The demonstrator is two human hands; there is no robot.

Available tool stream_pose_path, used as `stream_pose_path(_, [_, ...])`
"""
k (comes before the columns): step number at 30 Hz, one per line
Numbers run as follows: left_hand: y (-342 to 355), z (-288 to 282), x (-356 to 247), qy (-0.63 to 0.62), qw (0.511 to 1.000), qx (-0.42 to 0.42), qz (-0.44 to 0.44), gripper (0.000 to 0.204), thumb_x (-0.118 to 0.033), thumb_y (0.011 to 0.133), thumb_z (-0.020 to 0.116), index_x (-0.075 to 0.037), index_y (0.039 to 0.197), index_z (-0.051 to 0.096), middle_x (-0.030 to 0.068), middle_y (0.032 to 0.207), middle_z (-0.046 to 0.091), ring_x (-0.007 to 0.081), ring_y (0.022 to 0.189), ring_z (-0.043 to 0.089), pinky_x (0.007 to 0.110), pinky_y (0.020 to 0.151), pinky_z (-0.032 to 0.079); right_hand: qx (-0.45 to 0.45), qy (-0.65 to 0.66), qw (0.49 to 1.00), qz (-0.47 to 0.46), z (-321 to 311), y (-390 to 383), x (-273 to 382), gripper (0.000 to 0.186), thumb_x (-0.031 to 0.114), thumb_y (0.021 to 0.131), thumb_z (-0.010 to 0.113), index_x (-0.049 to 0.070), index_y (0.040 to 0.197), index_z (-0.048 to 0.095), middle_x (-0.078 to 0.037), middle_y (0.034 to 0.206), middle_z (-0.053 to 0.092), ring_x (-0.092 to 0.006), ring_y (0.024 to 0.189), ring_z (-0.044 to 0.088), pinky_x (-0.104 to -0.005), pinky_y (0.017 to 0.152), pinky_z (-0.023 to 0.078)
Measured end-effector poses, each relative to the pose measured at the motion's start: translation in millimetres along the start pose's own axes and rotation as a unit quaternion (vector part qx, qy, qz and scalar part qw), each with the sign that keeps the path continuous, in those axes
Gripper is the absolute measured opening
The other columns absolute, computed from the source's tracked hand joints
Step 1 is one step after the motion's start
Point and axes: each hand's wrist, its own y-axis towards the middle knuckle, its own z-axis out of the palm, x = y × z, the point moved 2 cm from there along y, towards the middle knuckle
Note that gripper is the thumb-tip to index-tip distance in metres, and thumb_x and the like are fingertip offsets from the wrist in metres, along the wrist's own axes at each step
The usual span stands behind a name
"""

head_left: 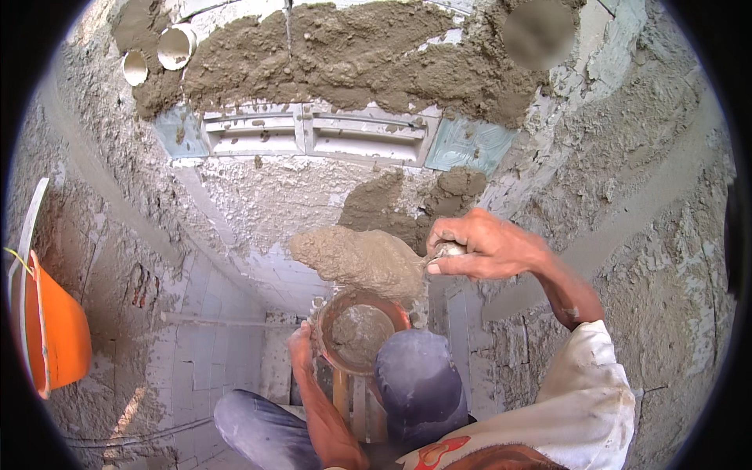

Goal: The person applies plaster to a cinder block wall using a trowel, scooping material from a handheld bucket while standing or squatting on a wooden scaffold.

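My right hand (482, 244) is closed round the handle of a trowel, held out in front of the wall. A thick heap of wet grey mortar (356, 257) covers the trowel's blade and hides it. Just below it, a round reddish-brown mortar pan (401, 315) has more wet mortar (359, 333) inside. At the pan's left rim is my left hand (301, 345), its fingers gripping the edge. Fresh dark mortar patches (376, 205) cling to the wall beyond the trowel.
An orange bucket (66, 329) stands at the far left. Two white pipe ends (177, 47) stick out of the wall at upper left. A pale slotted frame (305, 131) is set in the wall, with thick mortar (329, 59) above. My knees (419, 384) flank the pan's near side.
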Motion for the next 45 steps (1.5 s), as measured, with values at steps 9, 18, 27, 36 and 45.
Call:
stream_pose_path(9, [-36,21,-27,0.049,0.996,0.037,-0.065,0.045,-0.049,0.095,0.062,-0.005,0.100,0.069,0.0002,0.085,0.063,0.0120,0.069,0.060,0.031,0.058,0.052,-0.108,0.113,0.978,0.136,-234,-20,1,0.022,0.019,0.098,0.064,0.001,0.085,0.068,-0.006,0.057,0.059,-0.0074,0.037,0.051,-0.0201,0.028,0.041])
stream_pose_path(18, [-33,54,-32,-0.065,0.992,0.106,-0.006,0.046,-0.022,0.085,0.076,0.003,0.122,0.066,0.0088,0.105,0.071,0.0200,0.080,0.068,0.032,0.069,0.053,-0.337,-0.094,0.936,0.046,-228,-87,-19,0.035,0.038,0.099,0.060,0.011,0.076,0.055,0.005,0.053,0.045,-0.0038,0.037,0.038,-0.0204,0.033,0.030])
stream_pose_path(27, [-72,90,-47,-0.030,0.988,0.030,-0.146,0.048,0.008,0.068,0.057,0.004,0.115,0.066,0.0085,0.096,0.069,0.0166,0.073,0.063,0.029,0.063,0.049,0.069,0.005,0.949,0.308,96,-78,-156,0.025,0.024,0.093,0.063,0.002,0.104,0.063,-0.014,0.076,0.061,-0.0246,0.069,0.059,-0.0405,0.068,0.050])
stream_pose_path(36, [-146,71,-202,-0.005,0.996,-0.054,-0.074,0.017,0.006,0.065,0.058,-0.008,0.075,0.053,-0.0031,0.071,0.052,0.0080,0.063,0.047,0.026,0.055,0.038,0.053,-0.212,0.964,0.154,75,-30,-58,0.024,0.013,0.084,0.068,-0.002,0.100,0.061,-0.022,0.088,0.068,-0.0361,0.084,0.071,-0.0478,0.071,0.057])
stream_pose_path(45, [-269,63,-425,0.035,0.995,-0.091,-0.004,0.023,0.008,0.066,0.058,-0.011,0.070,0.045,-0.0061,0.069,0.046,0.0061,0.061,0.040,0.025,0.054,0.035,0.182,-0.155,0.968,0.081,-30,19,88,0.029,0.006,0.076,0.067,-0.004,0.103,0.064,-0.025,0.086,0.069,-0.0397,0.080,0.070,-0.0467,0.070,0.057])
